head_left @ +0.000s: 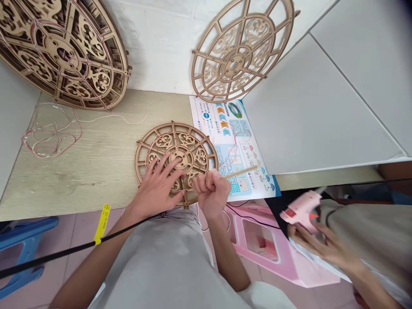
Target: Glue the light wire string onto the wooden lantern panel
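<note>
A round openwork wooden disc (201, 157) lies on the table, its right part over a printed sheet. My left hand (158, 186) rests on the disc's lower left with its fingers spread, holding nothing. Over the disc's lower right edge my right hand (212, 191) is closed round a thin pale stick (241, 172), which points out to the right. Thin red and white wires run over the disc. The disc's lower part is partly hidden by both hands.
More wooden discs (93, 38) lean at the back left, another disc (234, 66) at the back right. Tangled wires (53, 143) lie on the left of the table (106, 171). The printed sheet (254, 150) is at right. A person's hand holds a pink glue gun (302, 208) beyond.
</note>
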Demonstrator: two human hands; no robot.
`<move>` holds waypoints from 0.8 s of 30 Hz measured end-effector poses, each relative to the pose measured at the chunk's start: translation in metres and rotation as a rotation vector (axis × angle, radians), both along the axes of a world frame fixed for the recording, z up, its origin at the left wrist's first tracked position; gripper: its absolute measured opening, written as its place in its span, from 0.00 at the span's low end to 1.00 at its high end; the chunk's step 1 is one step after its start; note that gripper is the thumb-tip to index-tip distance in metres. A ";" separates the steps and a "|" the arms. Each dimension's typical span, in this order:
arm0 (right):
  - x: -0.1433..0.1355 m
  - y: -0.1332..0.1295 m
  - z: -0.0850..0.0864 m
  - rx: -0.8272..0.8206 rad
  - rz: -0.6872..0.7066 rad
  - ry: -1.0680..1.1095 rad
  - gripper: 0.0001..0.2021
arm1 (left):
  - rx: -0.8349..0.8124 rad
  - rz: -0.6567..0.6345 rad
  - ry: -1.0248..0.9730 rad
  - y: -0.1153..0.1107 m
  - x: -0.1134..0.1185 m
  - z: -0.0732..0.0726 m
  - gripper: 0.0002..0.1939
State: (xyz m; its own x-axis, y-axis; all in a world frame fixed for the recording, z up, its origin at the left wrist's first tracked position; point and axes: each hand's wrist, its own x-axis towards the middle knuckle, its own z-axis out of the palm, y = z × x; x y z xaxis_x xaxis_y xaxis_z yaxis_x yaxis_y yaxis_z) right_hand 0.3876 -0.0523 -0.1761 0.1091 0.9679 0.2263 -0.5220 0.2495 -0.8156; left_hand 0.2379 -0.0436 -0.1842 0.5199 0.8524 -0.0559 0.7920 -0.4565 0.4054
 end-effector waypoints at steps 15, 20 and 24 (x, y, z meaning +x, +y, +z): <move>0.023 -0.006 0.004 0.021 -0.076 0.128 0.31 | -0.022 0.018 -0.017 0.001 0.000 0.001 0.18; 0.017 -0.015 -0.004 0.079 -0.061 0.077 0.30 | -0.035 0.031 -0.022 0.003 0.002 0.001 0.16; 0.009 -0.014 -0.011 0.082 -0.051 0.049 0.30 | -0.046 0.034 -0.022 0.003 0.003 0.001 0.16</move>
State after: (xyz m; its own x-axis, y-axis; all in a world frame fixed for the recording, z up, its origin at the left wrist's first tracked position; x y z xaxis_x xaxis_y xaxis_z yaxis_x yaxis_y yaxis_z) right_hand 0.3965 -0.0666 -0.1868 0.1711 0.9393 0.2974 -0.5455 0.3417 -0.7653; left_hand 0.2408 -0.0407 -0.1830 0.4924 0.8662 -0.0849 0.7975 -0.4100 0.4426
